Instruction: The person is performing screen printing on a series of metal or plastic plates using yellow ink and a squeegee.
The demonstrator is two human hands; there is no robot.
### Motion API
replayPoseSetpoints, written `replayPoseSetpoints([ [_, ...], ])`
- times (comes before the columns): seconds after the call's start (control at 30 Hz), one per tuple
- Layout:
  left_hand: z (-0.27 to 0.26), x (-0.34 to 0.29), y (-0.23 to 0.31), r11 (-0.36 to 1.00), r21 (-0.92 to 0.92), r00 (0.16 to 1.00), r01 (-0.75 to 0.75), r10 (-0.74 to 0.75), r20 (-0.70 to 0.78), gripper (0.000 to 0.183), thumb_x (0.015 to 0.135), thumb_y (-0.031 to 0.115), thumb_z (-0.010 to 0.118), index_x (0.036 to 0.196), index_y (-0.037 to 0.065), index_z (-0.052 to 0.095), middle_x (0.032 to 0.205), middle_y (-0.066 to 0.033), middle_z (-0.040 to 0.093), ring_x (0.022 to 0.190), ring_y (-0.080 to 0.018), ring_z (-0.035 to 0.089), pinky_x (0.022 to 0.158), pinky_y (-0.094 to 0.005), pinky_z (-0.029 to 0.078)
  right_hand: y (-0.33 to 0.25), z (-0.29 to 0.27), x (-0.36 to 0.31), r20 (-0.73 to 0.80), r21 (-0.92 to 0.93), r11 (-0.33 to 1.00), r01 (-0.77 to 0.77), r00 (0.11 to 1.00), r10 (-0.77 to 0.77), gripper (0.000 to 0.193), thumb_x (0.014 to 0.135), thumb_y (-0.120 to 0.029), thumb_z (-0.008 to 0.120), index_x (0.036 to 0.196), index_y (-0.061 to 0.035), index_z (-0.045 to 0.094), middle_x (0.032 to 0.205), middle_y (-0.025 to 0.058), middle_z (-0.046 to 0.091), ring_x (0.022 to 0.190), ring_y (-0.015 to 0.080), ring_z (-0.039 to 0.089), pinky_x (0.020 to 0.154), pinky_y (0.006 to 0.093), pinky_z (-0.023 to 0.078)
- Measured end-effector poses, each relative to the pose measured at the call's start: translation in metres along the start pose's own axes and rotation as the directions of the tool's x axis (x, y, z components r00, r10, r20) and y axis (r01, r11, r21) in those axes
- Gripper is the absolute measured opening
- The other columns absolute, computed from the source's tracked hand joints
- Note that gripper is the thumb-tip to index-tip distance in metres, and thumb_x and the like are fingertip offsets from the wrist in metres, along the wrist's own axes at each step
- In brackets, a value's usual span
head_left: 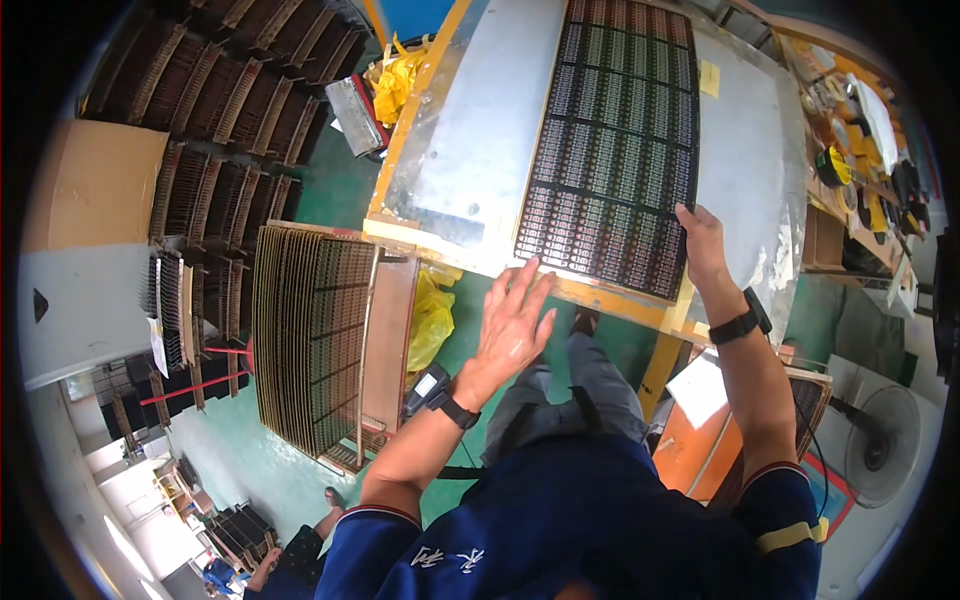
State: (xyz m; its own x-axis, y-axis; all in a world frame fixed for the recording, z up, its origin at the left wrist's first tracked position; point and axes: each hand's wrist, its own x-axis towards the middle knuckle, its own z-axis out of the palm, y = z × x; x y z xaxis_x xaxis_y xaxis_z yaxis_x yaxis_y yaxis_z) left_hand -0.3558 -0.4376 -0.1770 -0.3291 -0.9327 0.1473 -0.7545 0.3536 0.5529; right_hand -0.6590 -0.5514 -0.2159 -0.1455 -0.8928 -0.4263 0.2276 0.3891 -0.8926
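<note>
A large dark printed circuit board panel (612, 150), covered in rows of small pale repeated patterns, lies on a pale worktable (475, 130) in front of me. My left hand (512, 315) is palm down with its fingers spread, the fingertips at the panel's near left corner. At the right edge of the panel, my right hand (703, 245) has its thumb against the border and its other fingers curled; their tips are hidden. A yellow-brown wooden strip (620, 306) runs along the table's near edge.
To the left stands a rack of upright panels (310, 340), with more loaded racks (220, 90) behind. A yellow plastic bag (430, 320) hangs beside it. At right are a cluttered shelf (850, 150) and a fan (882, 445). Another person's arm (327, 522) shows at lower left.
</note>
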Motion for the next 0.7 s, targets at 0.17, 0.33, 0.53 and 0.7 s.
replayPoseSetpoints([
  [0.17,0.004,0.0,-0.007,0.993,0.121,1.0,-0.004,0.0,0.027,0.052,0.079,0.015,0.07,0.128,0.004,0.055,0.142,-0.0153,0.044,0.115,-0.0384,0.045,0.091,-0.0471,0.041,0.002,-0.006,0.005,-0.009,0.058,0.998,-0.031,0.999,0.032,0.025,0.095,-0.012,0.057,0.111,0.0077,0.059,0.101,0.0108,0.067,0.087,0.0164,0.063,0.081,0.0295,0.051],
  [0.33,0.006,0.002,-0.008,0.993,0.121,1.0,-0.007,0.008,-0.008,0.053,0.08,0.017,0.069,0.129,0.004,0.054,0.142,-0.0153,0.043,0.117,-0.0379,0.044,0.093,-0.0466,0.04,-0.005,-0.004,0.006,0.03,0.072,0.996,-0.049,0.998,0.047,0.026,0.095,-0.012,0.057,0.111,0.0075,0.059,0.097,0.0104,0.067,0.083,0.0156,0.064,0.079,0.029,0.052],
  [0.53,0.009,0.001,-0.012,0.99,0.14,1.0,0.004,-0.004,-0.002,0.053,0.08,0.018,0.069,0.129,0.004,0.054,0.144,-0.0158,0.042,0.119,-0.0377,0.044,0.094,-0.0463,0.039,0.003,-0.002,0.008,0.03,0.047,0.999,-0.014,0.999,0.012,0.024,0.095,-0.014,0.058,0.107,0.0061,0.06,0.097,0.0088,0.067,0.083,0.0141,0.063,0.078,0.0274,0.05],
  [0.7,0.011,-0.001,-0.015,0.989,0.145,1.0,0.001,-0.003,0.014,0.053,0.081,0.019,0.068,0.13,0.004,0.053,0.145,-0.0163,0.041,0.12,-0.0376,0.044,0.094,-0.0465,0.039,0.002,0.0,0.007,0.003,-0.005,1.0,-0.005,1.0,0.005,0.023,0.096,-0.015,0.056,0.105,0.0052,0.06,0.095,0.0076,0.066,0.08,0.0132,0.062,0.075,0.0272,0.051],
])
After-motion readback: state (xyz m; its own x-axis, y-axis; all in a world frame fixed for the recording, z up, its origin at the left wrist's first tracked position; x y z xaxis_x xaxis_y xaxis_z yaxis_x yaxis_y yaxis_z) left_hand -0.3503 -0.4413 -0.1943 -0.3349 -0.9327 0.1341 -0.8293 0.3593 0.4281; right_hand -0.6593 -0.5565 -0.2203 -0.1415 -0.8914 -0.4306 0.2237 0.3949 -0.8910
